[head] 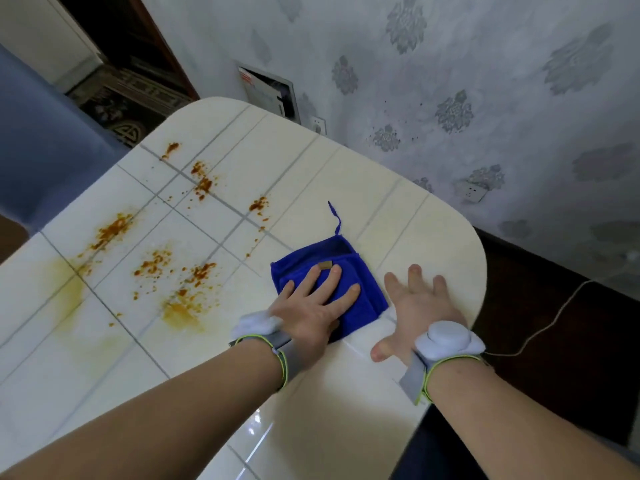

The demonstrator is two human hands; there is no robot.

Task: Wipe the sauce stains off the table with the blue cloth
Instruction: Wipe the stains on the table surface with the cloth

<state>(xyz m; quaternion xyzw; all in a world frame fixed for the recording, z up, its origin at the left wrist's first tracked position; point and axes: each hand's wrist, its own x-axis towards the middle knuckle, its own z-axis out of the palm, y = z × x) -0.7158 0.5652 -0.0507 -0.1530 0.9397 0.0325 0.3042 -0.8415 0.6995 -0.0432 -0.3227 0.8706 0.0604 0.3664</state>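
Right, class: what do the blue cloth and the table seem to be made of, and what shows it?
Blue cloth: probably matte microfibre or terry; fuzzy nap, thick folds.
Table: hard glossy cream top, grey grid lines, perhaps glass or stone; bright reflections near its front edge.

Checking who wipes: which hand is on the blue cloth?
The left hand lies flat on the blue cloth; the right hand is beside it, over bare table.
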